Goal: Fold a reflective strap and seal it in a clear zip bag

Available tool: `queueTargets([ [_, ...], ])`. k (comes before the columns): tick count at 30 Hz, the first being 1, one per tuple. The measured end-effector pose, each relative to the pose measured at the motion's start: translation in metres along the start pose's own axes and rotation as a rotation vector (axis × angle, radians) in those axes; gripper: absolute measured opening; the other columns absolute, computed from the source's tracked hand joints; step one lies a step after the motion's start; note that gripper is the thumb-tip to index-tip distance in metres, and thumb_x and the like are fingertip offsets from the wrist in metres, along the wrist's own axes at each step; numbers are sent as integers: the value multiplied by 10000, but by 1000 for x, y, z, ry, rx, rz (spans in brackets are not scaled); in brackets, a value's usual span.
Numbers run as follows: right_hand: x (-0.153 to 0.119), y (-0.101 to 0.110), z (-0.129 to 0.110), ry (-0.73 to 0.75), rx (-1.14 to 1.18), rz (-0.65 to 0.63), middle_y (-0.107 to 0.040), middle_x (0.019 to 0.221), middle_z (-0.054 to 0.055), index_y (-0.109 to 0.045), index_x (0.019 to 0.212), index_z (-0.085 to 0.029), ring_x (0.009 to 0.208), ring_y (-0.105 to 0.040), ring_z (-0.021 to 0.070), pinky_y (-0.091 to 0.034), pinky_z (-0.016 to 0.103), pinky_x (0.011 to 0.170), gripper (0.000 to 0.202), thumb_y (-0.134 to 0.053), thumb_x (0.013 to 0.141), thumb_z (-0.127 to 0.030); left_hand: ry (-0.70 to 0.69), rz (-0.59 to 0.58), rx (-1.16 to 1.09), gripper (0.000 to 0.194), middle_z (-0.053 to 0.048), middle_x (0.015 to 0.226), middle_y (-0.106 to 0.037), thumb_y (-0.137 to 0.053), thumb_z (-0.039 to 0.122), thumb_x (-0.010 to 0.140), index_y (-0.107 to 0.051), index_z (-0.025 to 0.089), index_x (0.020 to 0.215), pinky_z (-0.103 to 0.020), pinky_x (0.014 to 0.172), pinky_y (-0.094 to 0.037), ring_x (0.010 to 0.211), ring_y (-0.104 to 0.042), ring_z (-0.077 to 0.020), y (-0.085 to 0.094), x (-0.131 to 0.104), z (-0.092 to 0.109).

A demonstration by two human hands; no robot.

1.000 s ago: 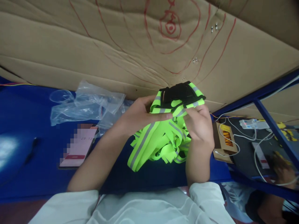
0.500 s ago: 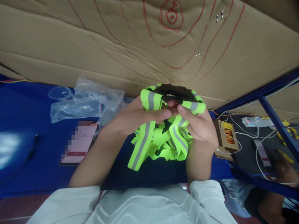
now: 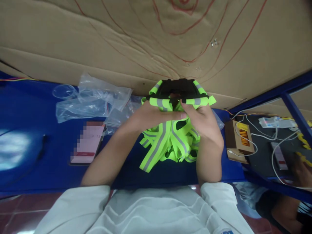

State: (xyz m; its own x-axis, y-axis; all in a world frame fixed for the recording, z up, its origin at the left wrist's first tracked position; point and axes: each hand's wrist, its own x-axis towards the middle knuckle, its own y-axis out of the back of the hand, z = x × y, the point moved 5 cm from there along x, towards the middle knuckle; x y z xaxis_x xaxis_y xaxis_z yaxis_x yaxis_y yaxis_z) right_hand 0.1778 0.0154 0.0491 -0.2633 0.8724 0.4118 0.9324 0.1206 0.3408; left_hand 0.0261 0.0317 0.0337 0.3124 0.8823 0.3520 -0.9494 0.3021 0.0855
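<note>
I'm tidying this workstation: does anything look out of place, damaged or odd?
Nothing looks spilled. The brown cardboard panel at the back looks odd: creased and scrawled with red lines. Crumpled clear plastic bags lie on the blue tabletop, and the fluorescent yellow-green straps with grey stripes bunch untidily below the left hand and right hand.

1. Toward the blue table's [image 3: 58, 177] back edge, most fingers of the left hand [image 3: 153, 115] are lying hidden behind the neon straps [image 3: 157, 148].
2. The right hand [image 3: 203, 122] is likewise hiding its far fingers there.
3. Between the table's front and back edges, a phone [image 3: 90, 144] is showing blocky, unreadable patches.
4. By the right edge, a box's [image 3: 231, 135] orange contents are looking too blurred to identify.
5. Beyond that edge, a co-worker's hand [image 3: 303, 172] is blurring, cut off at the frame's side.
</note>
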Motion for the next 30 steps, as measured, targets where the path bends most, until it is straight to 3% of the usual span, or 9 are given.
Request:
queueTargets([
  [2, 1, 2, -5, 0, -61, -55, -757, 1180, 14, -736, 1156, -292, 1267, -659, 253, -476, 464, 1188, 276, -676, 965, -483, 35, -9, -78, 498, -15, 1233, -754, -887, 420, 755, -711, 300, 1204, -436, 1125, -497, 1240, -657, -269, -1, 1, -5],
  [5, -1, 13, -20, 35, -192, 34, -691, 1353, 33, -673, 1302, -324, 1381, -575, 277, -457, 465, 1209, 471, -814, 865, -428, 59, -139, -94, 406, -23, 1280, -737, -821, 392, 834, -725, 275, 1212, -414, 1151, -471, 1281, -633, -258, -1, 1, -5],
  [7, -3, 16, -30, 57, -248, 37, -686, 1374, 32, -689, 1290, -336, 1341, -604, 287, -493, 481, 1170, 420, -797, 888, -392, 88, -221, -36, 334, -31, 1209, -756, -799, 378, 844, -755, 238, 1143, -411, 1151, -465, 1278, -632, -267, -1, -1, -5],
  [11, -5, 16, -32, 20, -288, 57, -780, 1146, -7, -774, 1089, -318, 1117, -709, 261, -539, 489, 1090, 162, -670, 991, -393, 203, -239, -57, 403, -42, 1147, -764, -828, 349, 792, -747, 193, 1155, -398, 1047, -528, 1157, -682, -268, -3, -5, -11],
  [15, -7, 24, -30, -18, -263, 292, -780, 994, 19, -775, 997, -269, 976, -714, 244, -570, 417, 964, 164, -699, 972, -412, 379, -292, -244, 459, -61, 1088, -780, -901, 336, 709, -750, 197, 1120, -381, 884, -592, 989, -739, -261, -17, -9, -23],
  [18, -8, 30, -27, -45, -218, 349, -749, 924, 33, -754, 936, -231, 946, -703, 248, -559, 406, 916, 230, -722, 947, -458, 422, -345, -300, 410, -59, 1025, -786, -905, 320, 694, -756, 203, 1057, -377, 829, -606, 901, -750, -248, -24, -10, -26],
  [21, -6, 33, -15, -112, -88, 308, -730, 921, 16, -708, 1047, -255, 897, -691, 207, -552, 352, 852, 237, -740, 934, -461, 346, -393, -250, 367, -49, 1023, -787, -877, 336, 729, -752, 205, 1048, -352, 847, -603, 913, -747, -231, -25, -11, -21],
  [25, -1, 27, 10, -276, 181, 184, -718, 841, -44, -547, 1255, -348, 702, -663, 159, -543, 288, 667, 412, -744, 923, -494, 275, -414, -163, 460, -39, 1142, -780, -878, 329, 717, -749, 237, 1149, -321, 894, -594, 1055, -737, -246, -18, -11, -12],
  [30, 2, 21, 16, -306, 299, 91, -688, 827, -43, -652, 973, -287, 633, -619, 118, -496, 235, 533, 256, -790, 879, -481, 292, -390, -183, 433, -42, 1044, -791, -903, 341, 679, -778, 225, 1076, -334, 870, -606, 1039, -740, -269, -14, -8, -18],
])
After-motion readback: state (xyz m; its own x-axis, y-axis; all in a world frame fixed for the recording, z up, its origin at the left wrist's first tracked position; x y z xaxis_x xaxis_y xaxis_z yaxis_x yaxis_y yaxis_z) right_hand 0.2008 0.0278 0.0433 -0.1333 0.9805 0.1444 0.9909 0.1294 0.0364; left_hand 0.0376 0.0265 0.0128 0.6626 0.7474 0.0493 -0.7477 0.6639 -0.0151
